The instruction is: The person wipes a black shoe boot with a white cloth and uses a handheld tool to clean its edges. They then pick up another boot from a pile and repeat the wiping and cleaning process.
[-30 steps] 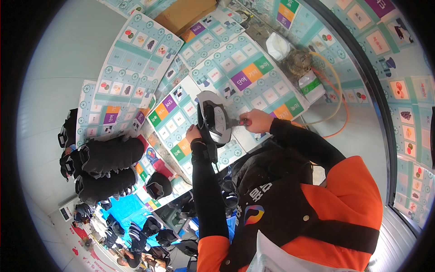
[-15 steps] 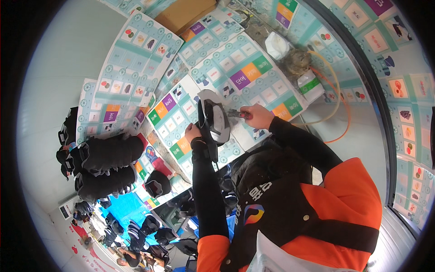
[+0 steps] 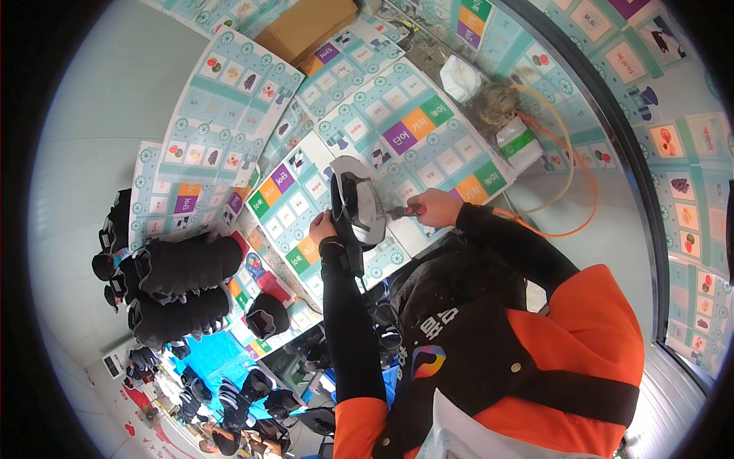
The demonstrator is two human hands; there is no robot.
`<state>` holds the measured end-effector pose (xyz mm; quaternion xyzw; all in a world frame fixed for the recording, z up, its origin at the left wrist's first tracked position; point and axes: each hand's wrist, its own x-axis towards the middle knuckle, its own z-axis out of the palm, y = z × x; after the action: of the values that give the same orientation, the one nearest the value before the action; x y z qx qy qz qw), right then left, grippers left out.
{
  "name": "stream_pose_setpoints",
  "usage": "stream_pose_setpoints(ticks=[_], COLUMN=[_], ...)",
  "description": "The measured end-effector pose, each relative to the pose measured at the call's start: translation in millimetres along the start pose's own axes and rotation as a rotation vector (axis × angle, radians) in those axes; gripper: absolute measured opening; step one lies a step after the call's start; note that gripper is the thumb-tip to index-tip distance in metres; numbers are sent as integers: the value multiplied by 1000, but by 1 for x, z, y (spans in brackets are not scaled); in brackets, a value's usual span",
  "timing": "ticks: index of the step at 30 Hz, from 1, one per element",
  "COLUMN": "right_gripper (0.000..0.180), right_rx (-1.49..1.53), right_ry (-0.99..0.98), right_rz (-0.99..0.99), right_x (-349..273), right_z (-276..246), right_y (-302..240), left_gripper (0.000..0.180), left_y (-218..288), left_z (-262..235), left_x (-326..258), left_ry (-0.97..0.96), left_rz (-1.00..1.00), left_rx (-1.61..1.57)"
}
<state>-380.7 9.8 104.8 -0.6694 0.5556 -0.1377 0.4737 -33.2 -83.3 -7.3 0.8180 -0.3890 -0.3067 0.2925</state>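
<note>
Patterned mats (image 3: 229,99) underlie both hands gripping a shoe (image 3: 358,210).

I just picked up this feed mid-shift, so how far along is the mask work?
Done, it seems: black masks lie stacked at the left of the table. In hand: the left hand holds one black-and-grey mask upright while the right hand applies a small red-handled tool to it. Left: more black pieces lie lower down; how many need work, I cannot tell.
</note>
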Motion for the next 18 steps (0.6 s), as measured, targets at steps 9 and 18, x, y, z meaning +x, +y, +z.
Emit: stream_pose_setpoints(ticks=[9,18], right_gripper=[30,41], right_rx=[87,90], right_ry=[27,-6], right_rz=[-101,29], right_x=[5,9], right_z=[10,28], right_y=[-16,-21], left_gripper=[33,36], left_y=[-59,-13], left_z=[-19,-16], left_x=[60,20], left_ry=[-295,-394], left_rz=[287,250], left_rx=[285,307])
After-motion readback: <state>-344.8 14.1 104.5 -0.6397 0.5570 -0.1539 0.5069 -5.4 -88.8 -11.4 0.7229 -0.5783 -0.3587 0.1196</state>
